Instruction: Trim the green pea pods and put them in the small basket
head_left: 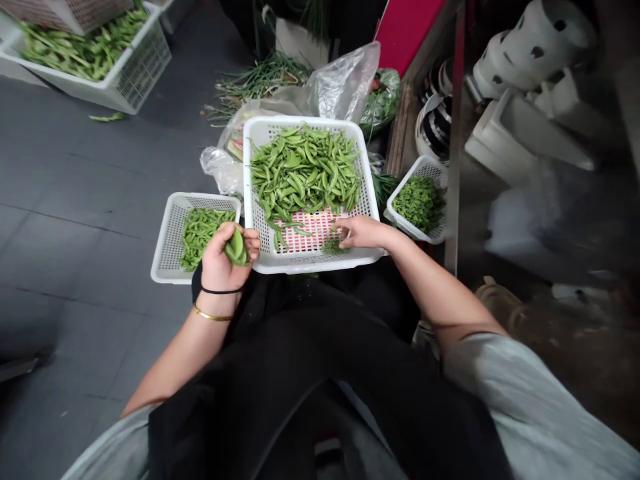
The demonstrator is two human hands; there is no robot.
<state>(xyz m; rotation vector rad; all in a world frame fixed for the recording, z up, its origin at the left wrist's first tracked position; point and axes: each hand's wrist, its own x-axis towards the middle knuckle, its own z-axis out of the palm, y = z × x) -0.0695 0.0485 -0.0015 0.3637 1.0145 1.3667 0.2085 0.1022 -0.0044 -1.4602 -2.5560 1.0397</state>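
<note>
A large white basket (249, 193) rests on my lap, heaped with green pea pods (305, 170). My left hand (225, 257) is closed around a few pea pods (236, 247), held over the gap between this basket and a smaller white basket (165, 247) of pods on the left. My right hand (363, 232) reaches into the near right corner of the large basket, fingers pinched on small green bits (333, 245); what it grips is too small to name.
A small white basket of green trimmings (420, 200) stands at the right. Another basket of pods (90, 50) sits far left on the grey floor. Plastic bags (340, 83) and green stalks (260, 80) lie behind. White crockery (530, 73) fills a shelf at right.
</note>
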